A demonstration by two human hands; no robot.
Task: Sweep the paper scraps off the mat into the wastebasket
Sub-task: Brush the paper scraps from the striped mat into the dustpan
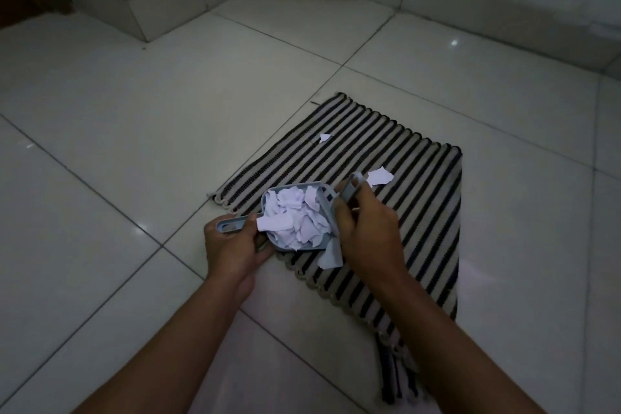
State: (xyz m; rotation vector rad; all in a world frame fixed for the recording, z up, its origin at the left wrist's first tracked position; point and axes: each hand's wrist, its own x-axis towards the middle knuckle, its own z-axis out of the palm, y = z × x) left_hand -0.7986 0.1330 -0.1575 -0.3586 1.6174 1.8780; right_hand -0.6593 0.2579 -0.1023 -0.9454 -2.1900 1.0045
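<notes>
A black-and-beige striped mat (386, 158) lies on the tiled floor. My left hand (232, 245) grips the handle of a small grey dustpan (319, 190) that rests on the mat's near-left edge, heaped with white paper scraps (295, 218). My right hand (366, 232) holds a grey hand brush (349, 191) against the pan's right side. One scrap (331, 255) lies under the brush at the pan's mouth. Another scrap (379, 176) lies just beyond my right hand, and a small one (324, 137) sits farther up the mat. No wastebasket is in view.
Glossy white floor tiles (134, 131) surround the mat. A tiled step or plinth (161, 7) rises at the far left, and a wall with a tiled skirting (504, 20) runs along the back right. The mat's fringe (396, 370) trails at its near corner.
</notes>
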